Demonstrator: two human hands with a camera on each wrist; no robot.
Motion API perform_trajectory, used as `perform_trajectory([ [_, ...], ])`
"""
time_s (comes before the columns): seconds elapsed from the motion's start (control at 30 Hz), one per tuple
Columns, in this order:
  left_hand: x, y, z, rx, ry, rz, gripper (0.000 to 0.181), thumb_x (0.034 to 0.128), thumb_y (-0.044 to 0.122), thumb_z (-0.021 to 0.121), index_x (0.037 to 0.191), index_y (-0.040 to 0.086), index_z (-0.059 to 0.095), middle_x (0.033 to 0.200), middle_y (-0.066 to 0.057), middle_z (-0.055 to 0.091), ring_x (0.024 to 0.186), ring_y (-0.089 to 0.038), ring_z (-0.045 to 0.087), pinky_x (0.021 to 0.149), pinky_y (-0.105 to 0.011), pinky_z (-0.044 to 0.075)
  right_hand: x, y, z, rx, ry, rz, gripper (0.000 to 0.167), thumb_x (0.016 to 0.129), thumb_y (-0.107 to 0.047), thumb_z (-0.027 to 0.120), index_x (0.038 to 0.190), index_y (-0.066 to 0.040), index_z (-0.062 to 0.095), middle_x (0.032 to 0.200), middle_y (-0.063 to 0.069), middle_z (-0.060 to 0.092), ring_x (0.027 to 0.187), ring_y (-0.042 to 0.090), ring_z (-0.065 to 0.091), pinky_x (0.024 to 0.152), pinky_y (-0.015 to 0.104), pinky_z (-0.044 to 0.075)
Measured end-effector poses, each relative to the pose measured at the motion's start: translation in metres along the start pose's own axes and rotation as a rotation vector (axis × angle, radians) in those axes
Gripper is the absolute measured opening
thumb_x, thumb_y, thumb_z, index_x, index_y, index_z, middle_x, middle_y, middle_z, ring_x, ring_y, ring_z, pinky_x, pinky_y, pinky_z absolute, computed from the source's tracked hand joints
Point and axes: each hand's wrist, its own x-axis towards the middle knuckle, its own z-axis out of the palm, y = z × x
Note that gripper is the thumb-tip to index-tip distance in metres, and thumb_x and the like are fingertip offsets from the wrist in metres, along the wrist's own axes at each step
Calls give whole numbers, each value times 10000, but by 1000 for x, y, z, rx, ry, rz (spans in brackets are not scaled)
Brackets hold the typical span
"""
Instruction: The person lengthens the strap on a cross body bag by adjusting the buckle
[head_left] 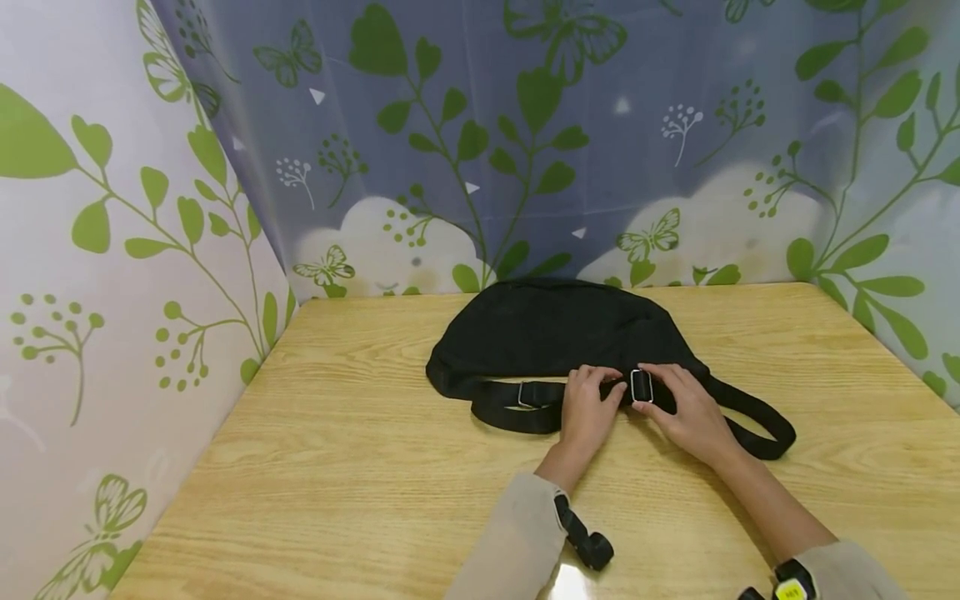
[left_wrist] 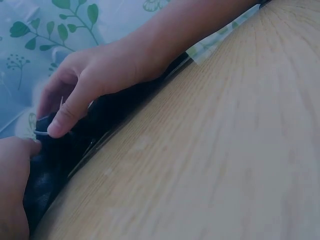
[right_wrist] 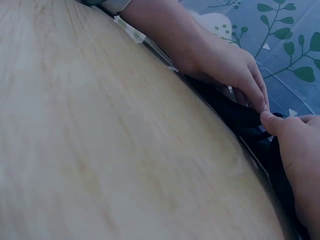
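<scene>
A black waist bag (head_left: pixel 555 325) lies on the wooden table with its black strap (head_left: pixel 765 437) looped along the front edge. My left hand (head_left: pixel 590 408) pinches the strap in front of the bag, thumb towards the right hand. Close beside it, my right hand (head_left: pixel 690 417) holds the strap at a silver metal slider (head_left: pixel 641 386), fingers above and thumb below. The left wrist view has the right hand (left_wrist: pixel 105 75) with its thumb by the slider's thin metal edge. In the right wrist view both hands' fingertips nearly meet over the dark strap (right_wrist: pixel 235 115).
Another metal slider (head_left: pixel 525 394) sits on the strap left of the left hand. The wooden table (head_left: pixel 337 475) extends around the bag. Behind it hangs a leaf-and-butterfly printed cloth (head_left: pixel 465 125), with a pale printed side (head_left: pixel 112 275) at left. Wrist straps (head_left: pixel 581 533) are on the sleeves.
</scene>
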Motion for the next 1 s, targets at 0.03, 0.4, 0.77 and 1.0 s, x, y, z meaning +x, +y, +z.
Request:
perform_trajectory([
  [0.03, 0, 0, 0, -9, 17, -3, 157, 876, 290, 632, 961, 171, 689, 910, 56, 552, 858, -89, 483, 762, -207, 405, 0, -1, 0, 7, 5, -11, 583, 728, -150, 776, 1241, -35, 525, 1135, 123, 526, 1078, 313, 471, 879, 481, 368],
  [0.4, 1, 1, -1, -91, 48, 61, 146, 918, 210, 572, 970, 120, 674, 893, 38, 603, 812, -113, 508, 760, -216, 413, 2, -1, -2, 152, 110, -128, 682, 620, 63, 791, 1247, -19, 535, 1155, 120, 539, 1086, 194, 482, 946, 140, 286],
  [0.77, 0, 2, -2, -80, 43, 85, 166, 932, 231, 550, 972, 127, 673, 906, 40, 620, 811, -109, 504, 771, -208, 397, 1, -4, -2, 147, 82, -157, 675, 609, 64, 798, 1231, -12, 546, 1122, 117, 552, 1061, 200, 497, 939, 134, 292],
  [1.0, 0, 0, -2, -72, 43, 37, 158, 938, 220, 542, 953, 130, 671, 874, 52, 606, 806, -108, 495, 765, -230, 403, 2, -3, -2, 153, 116, -159, 687, 590, 87, 798, 1224, -11, 551, 1121, 124, 556, 1054, 189, 501, 928, 133, 307],
])
